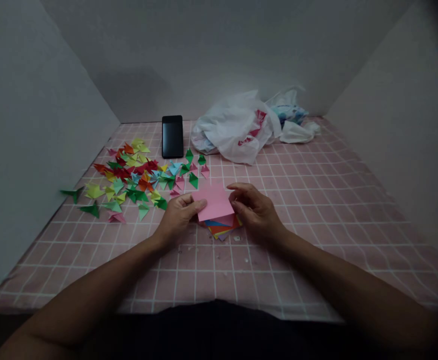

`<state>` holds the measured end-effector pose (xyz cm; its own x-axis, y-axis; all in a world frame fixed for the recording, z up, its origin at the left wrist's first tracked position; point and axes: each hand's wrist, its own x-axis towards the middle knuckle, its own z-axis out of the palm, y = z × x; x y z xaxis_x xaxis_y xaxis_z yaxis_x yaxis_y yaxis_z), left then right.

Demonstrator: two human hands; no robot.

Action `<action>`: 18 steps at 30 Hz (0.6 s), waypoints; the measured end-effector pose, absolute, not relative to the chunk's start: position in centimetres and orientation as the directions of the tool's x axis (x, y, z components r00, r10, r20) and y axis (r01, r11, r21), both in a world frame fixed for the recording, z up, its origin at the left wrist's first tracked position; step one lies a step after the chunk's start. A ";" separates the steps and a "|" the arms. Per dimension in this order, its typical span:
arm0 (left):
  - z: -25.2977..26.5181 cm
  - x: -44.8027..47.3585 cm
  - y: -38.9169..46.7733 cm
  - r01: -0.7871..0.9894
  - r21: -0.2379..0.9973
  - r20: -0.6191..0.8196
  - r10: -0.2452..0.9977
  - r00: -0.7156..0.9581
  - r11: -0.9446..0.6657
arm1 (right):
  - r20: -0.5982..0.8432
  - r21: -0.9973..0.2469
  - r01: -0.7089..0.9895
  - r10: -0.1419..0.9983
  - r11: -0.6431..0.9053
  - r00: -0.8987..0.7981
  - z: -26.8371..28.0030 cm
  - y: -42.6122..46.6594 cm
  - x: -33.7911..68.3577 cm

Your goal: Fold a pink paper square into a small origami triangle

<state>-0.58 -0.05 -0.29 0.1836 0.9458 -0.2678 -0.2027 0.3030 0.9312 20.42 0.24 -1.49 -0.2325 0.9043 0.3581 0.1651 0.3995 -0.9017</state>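
Note:
A square pink paper sheet (pixel 213 202) is held up in front of me, tilted over a stack of coloured paper (pixel 222 231) on the cloth. My left hand (pixel 179 215) pinches the sheet's left edge, thumb on top. At the right edge, my right hand (pixel 258 210) has its thumb and curled fingers against the paper, with the index finger stretched above. Blue, orange, yellow and purple edges show in the stack below; the sheet covers most of it.
Many small folded paper pieces (pixel 132 175) in several colours lie spread at the left. A black phone (pixel 172 137) leans at the back. White plastic bags (pixel 234 127) are crumpled beside it. Pale walls enclose the checked pink cloth (pixel 316 200) on three sides.

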 end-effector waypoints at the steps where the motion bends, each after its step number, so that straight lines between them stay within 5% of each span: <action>1: -0.3 -0.6 0.0 -0.205 0.928 -0.274 0.942 0.193 0.312 | 0.396 -0.872 0.191 0.878 0.451 -0.268 -1.6 0.3 20.5; 6: -0.3 -0.6 -0.2 -0.174 0.942 -0.244 0.942 0.231 0.287 | 0.572 -0.691 0.232 0.714 0.685 -0.405 -1.4 0.5 20.7; 10: -0.5 -0.8 -0.1 -0.094 0.958 -0.239 0.934 0.267 0.272 | 0.587 -0.692 0.204 0.704 0.692 -0.399 -1.2 0.6 20.9; 18: -0.6 -1.0 -0.4 -0.070 0.980 -0.156 0.944 0.292 0.184 | 0.203 -0.978 -0.008 0.953 0.207 -0.224 -0.9 -0.4 19.9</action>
